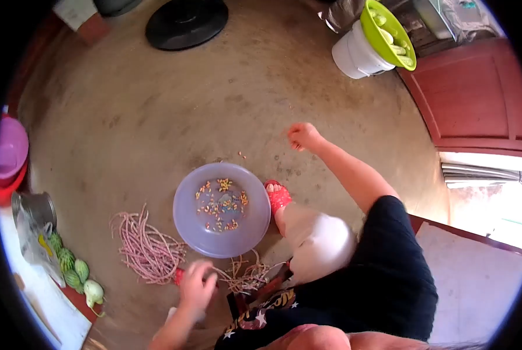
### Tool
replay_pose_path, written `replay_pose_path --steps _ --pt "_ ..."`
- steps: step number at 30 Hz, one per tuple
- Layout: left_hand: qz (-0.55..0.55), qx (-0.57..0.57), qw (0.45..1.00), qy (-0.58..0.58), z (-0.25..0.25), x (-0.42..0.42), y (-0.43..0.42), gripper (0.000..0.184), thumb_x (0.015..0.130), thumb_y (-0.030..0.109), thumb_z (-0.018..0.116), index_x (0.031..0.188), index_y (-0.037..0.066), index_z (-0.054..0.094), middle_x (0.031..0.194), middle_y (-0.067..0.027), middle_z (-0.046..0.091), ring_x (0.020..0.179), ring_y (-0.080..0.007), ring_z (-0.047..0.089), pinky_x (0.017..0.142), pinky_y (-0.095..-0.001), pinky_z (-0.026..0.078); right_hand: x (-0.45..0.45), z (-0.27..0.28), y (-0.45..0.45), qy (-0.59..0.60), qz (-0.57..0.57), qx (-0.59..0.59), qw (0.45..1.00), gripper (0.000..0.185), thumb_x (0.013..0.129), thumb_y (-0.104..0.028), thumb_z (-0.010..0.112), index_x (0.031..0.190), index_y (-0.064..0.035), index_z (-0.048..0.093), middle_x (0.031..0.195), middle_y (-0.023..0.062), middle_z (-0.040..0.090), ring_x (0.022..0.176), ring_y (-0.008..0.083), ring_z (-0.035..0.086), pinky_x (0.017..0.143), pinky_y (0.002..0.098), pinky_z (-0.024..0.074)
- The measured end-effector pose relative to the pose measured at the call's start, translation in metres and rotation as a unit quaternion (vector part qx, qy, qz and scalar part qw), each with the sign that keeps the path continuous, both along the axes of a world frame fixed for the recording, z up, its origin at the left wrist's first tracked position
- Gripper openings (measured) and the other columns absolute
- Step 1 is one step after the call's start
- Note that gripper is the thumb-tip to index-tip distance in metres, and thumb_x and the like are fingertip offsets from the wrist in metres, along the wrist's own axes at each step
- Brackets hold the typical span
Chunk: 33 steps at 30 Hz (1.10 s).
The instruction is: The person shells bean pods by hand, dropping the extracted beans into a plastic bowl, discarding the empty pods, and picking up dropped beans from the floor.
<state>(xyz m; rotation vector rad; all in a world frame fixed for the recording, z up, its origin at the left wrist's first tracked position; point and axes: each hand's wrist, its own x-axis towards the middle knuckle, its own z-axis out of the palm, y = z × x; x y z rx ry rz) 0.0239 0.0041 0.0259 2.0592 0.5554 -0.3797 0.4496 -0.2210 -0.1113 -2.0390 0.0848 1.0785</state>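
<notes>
A pale purple basin [182, 213] rests on the floor with scattered yellow and reddish beans [226, 205] in it. To its lower left lies a heap of long pinkish bean pods [150, 248]. Thin empty-looking pods [249, 275] lie below the basin. My left hand [198, 284], slightly blurred, hovers beside the pod heap with its fingers apart and nothing seen in them. Up and right of the basin, my right hand [303, 137] is over the floor with its fingers curled; whether something is in them is too small to tell.
A green basin of pale vegetables [410, 49] sits on a white bucket [354, 55] at the upper right. Small watermelons [66, 258] and a pale gourd [93, 291] lie lower left. A black lid [185, 23] is at the top. Red slippers [279, 197] are beside the basin.
</notes>
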Motion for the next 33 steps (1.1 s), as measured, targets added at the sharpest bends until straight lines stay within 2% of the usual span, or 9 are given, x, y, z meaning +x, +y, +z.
replay_pose_path --steps 1,4,8,16,19,22,26,28,33 --pt "0.030 -0.023 0.999 0.008 0.006 -0.002 -0.009 0.022 0.070 0.009 0.062 0.091 0.004 0.057 0.090 -0.0110 0.058 0.080 -0.0255 0.056 0.072 -0.0335 0.046 0.016 -0.038 -0.018 -0.017 -0.103 -0.021 0.994 0.010 0.071 -0.008 0.053 0.074 -0.0031 0.061 0.059 0.0083 0.059 0.045 0.0146 0.057 0.045 0.0286 0.0465" --pt "0.115 -0.091 0.986 0.075 -0.029 -0.034 -0.031 0.018 0.071 0.006 0.063 0.089 0.004 0.059 0.080 -0.0086 0.059 0.074 -0.0220 0.058 0.068 -0.0300 0.047 0.057 -0.115 -0.043 -0.104 -0.081 -0.168 0.977 0.010 0.074 -0.010 0.054 0.077 -0.0024 0.060 0.067 0.0108 0.060 0.053 0.0171 0.060 0.044 0.0316 0.0461" --pt "0.053 -0.079 0.983 0.157 -0.084 -0.051 -0.038 0.018 0.074 0.009 0.062 0.091 0.004 0.059 0.084 -0.0098 0.061 0.077 -0.0239 0.060 0.069 -0.0313 0.048 0.092 -0.160 -0.019 -0.350 -0.073 -0.226 0.906 0.020 0.072 -0.023 0.058 0.076 -0.0034 0.062 0.079 0.0184 0.063 0.074 0.0325 0.062 0.068 0.0396 0.0485" --pt "0.021 -0.075 0.985 0.156 -0.111 -0.052 -0.025 0.020 0.076 0.009 0.059 0.094 0.003 0.059 0.085 -0.0112 0.062 0.077 -0.0245 0.060 0.072 -0.0323 0.047 0.099 -0.140 0.011 -0.287 0.108 -0.301 0.903 0.023 0.083 -0.010 0.043 0.103 -0.0042 0.053 0.105 0.0194 0.055 0.094 0.0319 0.058 0.077 0.0393 0.0495" --pt "-0.008 -0.049 0.983 0.178 -0.113 -0.051 -0.025 0.021 0.076 0.009 0.058 0.096 0.002 0.058 0.084 -0.0114 0.062 0.076 -0.0234 0.060 0.072 -0.0315 0.047 0.100 -0.150 0.010 -0.285 0.093 -0.309 0.903 0.025 0.083 -0.014 0.048 0.106 -0.0061 0.052 0.107 0.0182 0.055 0.095 0.0315 0.058 0.077 0.0391 0.0497" --pt "0.086 -0.217 0.959 0.160 -0.148 -0.098 -0.020 0.022 0.076 0.009 0.058 0.096 0.000 0.058 0.083 -0.0117 0.062 0.076 -0.0220 0.060 0.071 -0.0307 0.047 0.095 -0.134 0.010 -0.268 0.124 -0.302 0.906 0.029 0.081 -0.017 0.055 0.107 -0.0063 0.053 0.109 0.0182 0.054 0.096 0.0314 0.057 0.077 0.0385 0.0496" --pt "0.059 -0.164 0.954 0.244 -0.122 -0.070 -0.030 0.020 0.079 0.007 0.056 0.097 0.000 0.057 0.083 -0.0112 0.062 0.076 -0.0198 0.060 0.069 -0.0291 0.047 0.102 -0.136 0.002 -0.298 0.131 -0.268 0.907 0.019 0.077 -0.019 0.059 0.088 -0.0038 0.058 0.092 0.0181 0.060 0.087 0.0328 0.059 0.074 0.0402 0.0490" --pt "0.071 -0.123 0.964 0.223 -0.104 -0.036 -0.031 0.019 0.079 0.005 0.056 0.097 0.000 0.057 0.082 -0.0103 0.062 0.075 -0.0180 0.060 0.068 -0.0281 0.047 0.107 -0.159 0.001 -0.351 0.018 -0.246 0.903 0.016 0.075 -0.019 0.059 0.080 -0.0039 0.059 0.081 0.0159 0.062 0.083 0.0325 0.060 0.072 0.0405 0.0483" --pt "0.145 -0.191 0.923 0.302 -0.069 0.017 -0.039 0.019 0.081 0.006 0.056 0.099 -0.001 0.055 0.086 -0.0084 0.062 0.077 -0.0142 0.058 0.069 -0.0253 0.046 0.106 -0.155 -0.004 -0.320 -0.015 -0.156 0.935 0.017 0.070 -0.021 0.060 0.079 -0.0071 0.063 0.077 0.0160 0.062 0.076 0.0318 0.060 0.067 0.0417 0.0474"
